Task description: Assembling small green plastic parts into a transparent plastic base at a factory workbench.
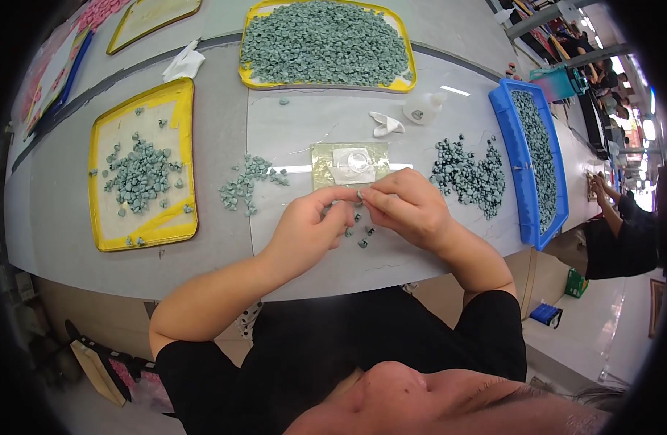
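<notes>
Near the front of the table, my left hand (309, 228) and my right hand (412, 210) meet fingertip to fingertip, both closed in a pinch. Between them is a small grey-green piece (360, 194), mostly covered by the fingers. A few loose pieces (362, 244) lie on the table just below my hands. Right beyond the fingertips lies a greenish square mat (322, 157) with a small round clear dish (359, 161) on a white patch. Loose grey-green pieces form a pile (246, 183) to the left and a darker-looking pile (470, 174) to the right.
A yellow-edged tray (96, 181) with scattered pieces lies at left; a fuller one (244, 72) is at the back. A blue bin (523, 170) of pieces stands at right. A white squeeze bottle (425, 109) and a crumpled white cloth (386, 124) sit beyond the mat. Another person works far right.
</notes>
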Available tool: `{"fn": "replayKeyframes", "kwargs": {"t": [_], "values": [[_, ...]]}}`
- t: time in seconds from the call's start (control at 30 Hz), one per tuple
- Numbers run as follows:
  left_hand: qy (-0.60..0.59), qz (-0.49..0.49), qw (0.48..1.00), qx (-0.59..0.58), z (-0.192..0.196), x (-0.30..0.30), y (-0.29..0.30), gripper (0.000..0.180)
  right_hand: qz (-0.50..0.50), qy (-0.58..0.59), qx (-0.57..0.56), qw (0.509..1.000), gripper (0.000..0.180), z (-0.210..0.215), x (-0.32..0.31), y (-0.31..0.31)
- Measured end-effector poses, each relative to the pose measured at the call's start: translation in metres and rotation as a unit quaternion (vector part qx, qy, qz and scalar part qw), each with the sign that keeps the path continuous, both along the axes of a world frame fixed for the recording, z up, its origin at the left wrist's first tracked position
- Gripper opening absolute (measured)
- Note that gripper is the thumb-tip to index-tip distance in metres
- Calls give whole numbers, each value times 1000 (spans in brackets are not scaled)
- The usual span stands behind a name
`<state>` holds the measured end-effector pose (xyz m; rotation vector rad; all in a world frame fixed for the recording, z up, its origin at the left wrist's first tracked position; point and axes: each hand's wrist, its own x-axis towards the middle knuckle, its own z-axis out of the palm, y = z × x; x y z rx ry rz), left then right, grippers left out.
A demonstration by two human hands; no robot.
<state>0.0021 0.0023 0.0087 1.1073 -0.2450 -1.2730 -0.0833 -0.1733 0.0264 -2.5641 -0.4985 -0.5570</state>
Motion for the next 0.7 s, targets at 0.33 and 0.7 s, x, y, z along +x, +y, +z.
{"fn": "replayKeyframes", "kwargs": {"t": [0.33, 0.7], "values": [[83, 56, 995, -29, -1, 6, -11, 10, -50, -105, -83, 990, 25, -9, 6, -32], [108, 85, 990, -24, -9, 5, -10, 14, -19, -110, -158, 981, 27, -12, 10, -30]]}}
